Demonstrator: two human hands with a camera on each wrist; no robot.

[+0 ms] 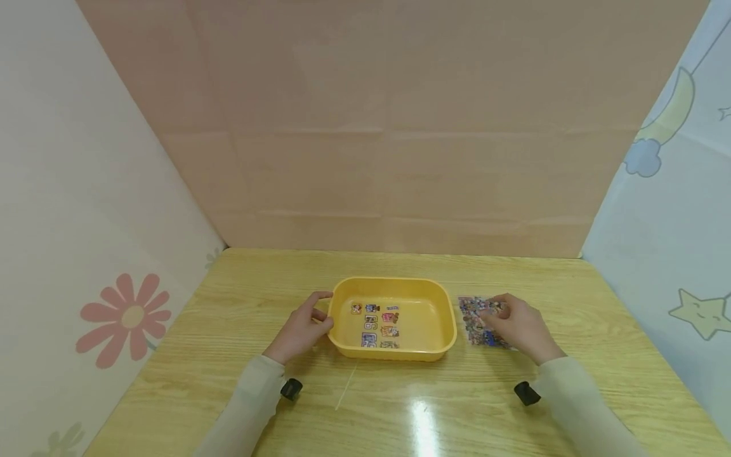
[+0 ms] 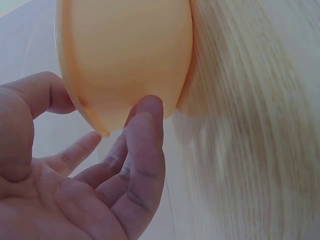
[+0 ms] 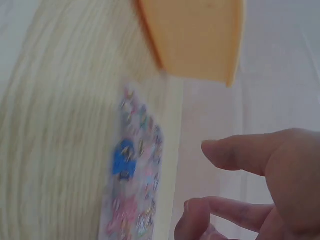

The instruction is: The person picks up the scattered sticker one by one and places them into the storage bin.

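Observation:
A yellow plastic tray (image 1: 440, 317) with several small cartoon stickers (image 1: 391, 317) on its floor stands in the middle of the table. My left hand (image 1: 302, 327) holds the tray's left end. In the left wrist view, the thumb and fingers (image 2: 145, 135) lie on either side of the tray's rim (image 2: 75, 97). Just right of the tray lies a flat, clear sheet (image 1: 476, 320) covered in colourful cartoon stickers. My right hand (image 1: 522, 325) hovers over it. In the right wrist view, its thumb and fingers (image 3: 240, 152) are parted above the sheet (image 3: 135, 180), with nothing between them.
The wood-grain table (image 1: 228, 330) carries a bright light reflection (image 1: 424, 425) near the front. A tan paper-like wall (image 1: 371, 158) rises along the back edge. Printed panels stand at left (image 1: 57, 190) and right (image 1: 674, 228).

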